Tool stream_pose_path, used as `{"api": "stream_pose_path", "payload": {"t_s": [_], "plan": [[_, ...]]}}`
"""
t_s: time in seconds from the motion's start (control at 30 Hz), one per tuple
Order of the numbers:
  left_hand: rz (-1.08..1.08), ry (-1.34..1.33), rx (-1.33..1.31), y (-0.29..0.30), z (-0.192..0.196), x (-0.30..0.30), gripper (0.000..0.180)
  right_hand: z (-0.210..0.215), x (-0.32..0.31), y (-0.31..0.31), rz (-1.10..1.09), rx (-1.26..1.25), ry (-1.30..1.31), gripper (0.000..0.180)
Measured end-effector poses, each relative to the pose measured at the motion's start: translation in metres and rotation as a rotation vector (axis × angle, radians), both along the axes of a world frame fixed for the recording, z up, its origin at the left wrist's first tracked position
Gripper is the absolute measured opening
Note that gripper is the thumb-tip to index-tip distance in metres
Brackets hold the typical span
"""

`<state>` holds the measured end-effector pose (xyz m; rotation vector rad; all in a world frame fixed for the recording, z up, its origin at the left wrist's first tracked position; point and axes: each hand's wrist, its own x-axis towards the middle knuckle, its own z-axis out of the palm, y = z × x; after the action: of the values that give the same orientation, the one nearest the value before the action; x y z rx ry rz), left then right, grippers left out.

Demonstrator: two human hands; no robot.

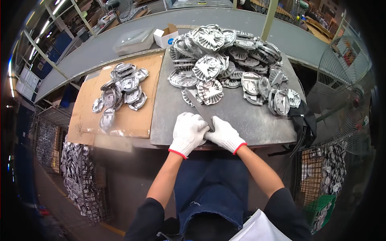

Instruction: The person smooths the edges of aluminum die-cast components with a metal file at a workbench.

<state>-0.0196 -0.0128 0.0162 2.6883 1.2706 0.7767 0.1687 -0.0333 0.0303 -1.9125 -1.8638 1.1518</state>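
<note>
Both my hands wear white knit gloves with red cuffs and meet at the near edge of the grey work table. My right hand is closed round the lower end of a long flat metal file. The file slants up and left, its far tip near the pile of castings. My left hand is closed beside it, fingers curled. A sliver of a silver casting shows low between the gloves; the rest of it is hidden. Beyond the file, a round finned metal casting lies at the pile's front.
A tall heap of silver castings covers the back of the table. A smaller group lies on cardboard at left. Behind stand a plastic bin and an open carton. A caged fan stands right; wire baskets of castings flank me.
</note>
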Motion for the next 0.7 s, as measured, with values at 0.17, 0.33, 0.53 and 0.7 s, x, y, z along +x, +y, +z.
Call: {"api": "stream_pose_path", "payload": {"t_s": [0.17, 0.33, 0.53, 0.7], "plan": [[-0.048, -0.192, 0.053, -0.005, -0.004, 0.01, 0.012, 0.01, 0.002, 0.0, -0.02, -0.024, 0.042, 0.057], [-0.006, -0.254, 0.087, -0.011, 0.004, 0.008, 0.009, -0.009, -0.001, 0.001, -0.034, 0.028, 0.029, 0.053], [0.19, -0.605, 0.072, -0.017, 0.098, 0.014, 0.012, -0.011, -0.004, -0.004, -0.064, 0.03, 0.034, 0.057], [0.401, -0.257, -0.13, 0.012, 0.05, -0.034, 0.022, -0.017, -0.004, -0.008, -0.034, 0.156, 0.078, 0.059]]}}
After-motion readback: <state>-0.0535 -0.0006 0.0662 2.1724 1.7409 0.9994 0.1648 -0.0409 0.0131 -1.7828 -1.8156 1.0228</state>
